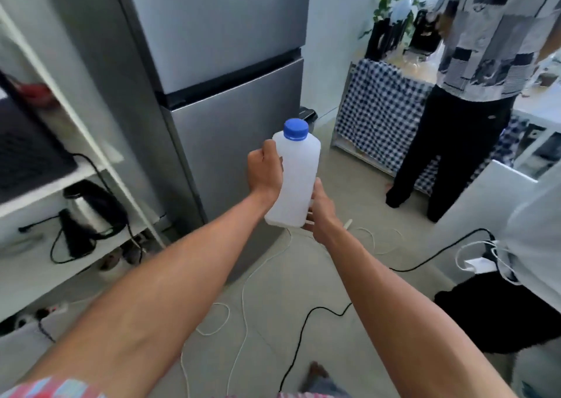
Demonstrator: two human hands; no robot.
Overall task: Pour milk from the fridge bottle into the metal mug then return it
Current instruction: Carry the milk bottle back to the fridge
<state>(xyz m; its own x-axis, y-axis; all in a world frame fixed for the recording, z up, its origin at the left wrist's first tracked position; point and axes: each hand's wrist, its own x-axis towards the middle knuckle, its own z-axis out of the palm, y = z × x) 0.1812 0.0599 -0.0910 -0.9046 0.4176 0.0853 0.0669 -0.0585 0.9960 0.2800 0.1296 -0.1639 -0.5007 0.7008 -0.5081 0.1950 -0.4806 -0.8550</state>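
A white plastic milk bottle (296, 179) with a blue screw cap (295, 129) is held upright in front of the grey fridge (230, 63), whose two doors are closed. My left hand (264, 170) grips the bottle's upper left side. My right hand (318, 212) holds it at the lower right, near the base. The cap is on. No metal mug shows in the head view.
A white shelf unit (76, 167) at left holds a kettle (91, 209). A person in a patchwork shirt (473, 94) stands at right by a checked-cloth table (379, 109). Black and white cables (303, 315) trail across the floor. A white table edge (498, 203) lies at right.
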